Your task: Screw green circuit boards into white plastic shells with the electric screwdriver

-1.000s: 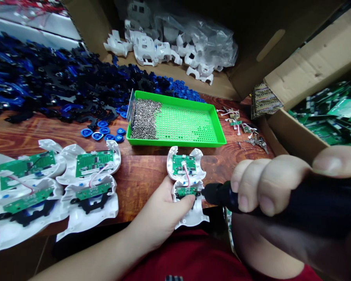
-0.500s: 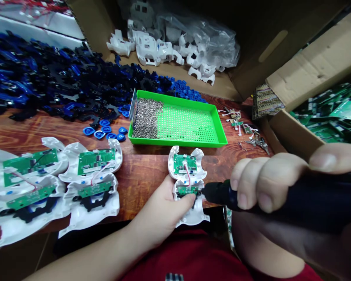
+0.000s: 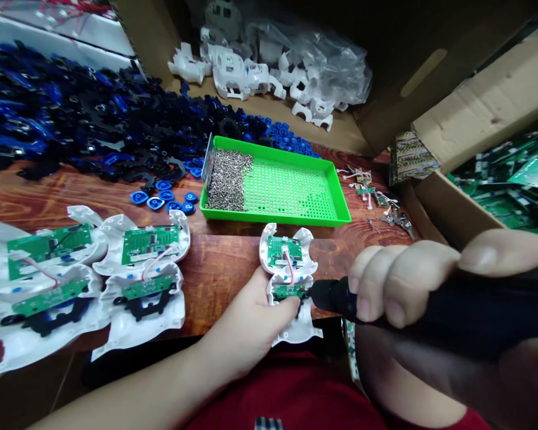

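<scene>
My left hand (image 3: 255, 316) grips a white plastic housing (image 3: 302, 331) at the table's front edge, its thumb over the lower part. Inside the housing sit an upper green circuit board (image 3: 278, 251) and a narrower lower one, linked by a red and white wire. From the right, my right hand (image 3: 403, 280) wraps round a black electric screwdriver (image 3: 484, 307). The tool's dark tip end meets the right side of the housing by the lower board; the bit itself cannot be made out. Two similar housings (image 3: 165, 325) with boards lie to the left.
A green tray (image 3: 341, 203) of small screws stands behind the housing. Blue buttons (image 3: 165, 195) and a heap of black and blue parts (image 3: 94, 119) lie at the left. White shells (image 3: 228, 71) fill a carton behind; circuit boards (image 3: 520, 173) fill a box at right.
The view has shifted slightly, so the surroundings sit a little further right. The screwdriver and my right hand have edged a little left; my left hand keeps its hold on the housing.
</scene>
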A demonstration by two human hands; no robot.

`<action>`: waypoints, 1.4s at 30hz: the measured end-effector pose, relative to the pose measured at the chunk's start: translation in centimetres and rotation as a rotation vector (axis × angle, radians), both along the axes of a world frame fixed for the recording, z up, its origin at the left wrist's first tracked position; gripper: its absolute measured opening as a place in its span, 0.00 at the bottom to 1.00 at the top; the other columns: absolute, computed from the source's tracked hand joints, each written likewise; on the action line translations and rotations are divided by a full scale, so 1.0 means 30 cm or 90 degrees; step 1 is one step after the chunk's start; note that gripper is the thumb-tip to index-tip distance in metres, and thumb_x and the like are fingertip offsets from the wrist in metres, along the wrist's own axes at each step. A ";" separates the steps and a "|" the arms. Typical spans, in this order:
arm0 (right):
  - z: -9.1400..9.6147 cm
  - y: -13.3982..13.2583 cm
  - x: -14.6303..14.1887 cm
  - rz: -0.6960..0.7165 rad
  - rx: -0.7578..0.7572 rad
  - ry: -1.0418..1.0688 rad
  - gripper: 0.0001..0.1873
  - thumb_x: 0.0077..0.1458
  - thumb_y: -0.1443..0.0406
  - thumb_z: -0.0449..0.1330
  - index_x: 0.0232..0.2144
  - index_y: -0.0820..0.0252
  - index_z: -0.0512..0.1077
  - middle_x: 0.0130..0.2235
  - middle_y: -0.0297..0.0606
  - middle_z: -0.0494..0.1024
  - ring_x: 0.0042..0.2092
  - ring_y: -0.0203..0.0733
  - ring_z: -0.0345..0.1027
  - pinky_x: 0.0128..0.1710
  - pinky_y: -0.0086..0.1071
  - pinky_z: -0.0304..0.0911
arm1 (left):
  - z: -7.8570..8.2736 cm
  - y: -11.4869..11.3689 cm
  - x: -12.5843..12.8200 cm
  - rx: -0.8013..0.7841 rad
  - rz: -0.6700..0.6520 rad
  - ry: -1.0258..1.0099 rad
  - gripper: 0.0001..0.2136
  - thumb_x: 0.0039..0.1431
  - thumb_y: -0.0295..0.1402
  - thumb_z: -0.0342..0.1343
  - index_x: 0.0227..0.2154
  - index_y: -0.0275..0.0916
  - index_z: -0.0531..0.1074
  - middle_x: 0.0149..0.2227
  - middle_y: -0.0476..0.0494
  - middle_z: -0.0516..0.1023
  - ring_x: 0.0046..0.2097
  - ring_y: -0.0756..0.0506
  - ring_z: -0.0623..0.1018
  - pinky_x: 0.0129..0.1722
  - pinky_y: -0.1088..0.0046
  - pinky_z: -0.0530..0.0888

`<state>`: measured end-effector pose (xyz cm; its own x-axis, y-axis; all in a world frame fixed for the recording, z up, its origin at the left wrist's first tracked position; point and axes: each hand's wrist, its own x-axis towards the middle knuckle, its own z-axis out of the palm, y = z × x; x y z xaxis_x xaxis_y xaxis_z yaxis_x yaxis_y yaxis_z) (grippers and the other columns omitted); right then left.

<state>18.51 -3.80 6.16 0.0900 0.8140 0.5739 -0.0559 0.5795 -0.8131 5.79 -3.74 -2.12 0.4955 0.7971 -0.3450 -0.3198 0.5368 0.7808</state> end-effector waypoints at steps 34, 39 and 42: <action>-0.118 0.545 0.064 -0.109 0.092 0.032 0.05 0.51 0.61 0.57 0.31 0.53 0.64 0.16 0.22 0.62 0.16 0.31 0.62 0.13 0.25 0.56 | 0.016 0.004 -0.006 -0.128 0.016 -0.068 0.23 0.47 0.24 0.57 0.48 0.36 0.64 0.34 0.46 0.75 0.35 0.50 0.71 0.36 0.73 0.65; -0.139 0.547 0.067 -0.123 0.083 0.005 0.07 0.51 0.59 0.57 0.32 0.53 0.64 0.16 0.22 0.63 0.17 0.32 0.64 0.18 0.29 0.65 | 0.011 0.009 -0.004 -0.126 0.003 -0.075 0.22 0.47 0.24 0.58 0.48 0.36 0.64 0.36 0.44 0.75 0.37 0.48 0.71 0.38 0.72 0.66; -0.143 0.550 0.066 -0.127 0.089 0.011 0.06 0.52 0.60 0.57 0.32 0.53 0.64 0.17 0.22 0.62 0.16 0.31 0.62 0.18 0.29 0.65 | 0.013 0.007 -0.005 -0.139 0.012 -0.080 0.23 0.46 0.24 0.59 0.48 0.37 0.64 0.34 0.46 0.74 0.36 0.49 0.71 0.38 0.72 0.65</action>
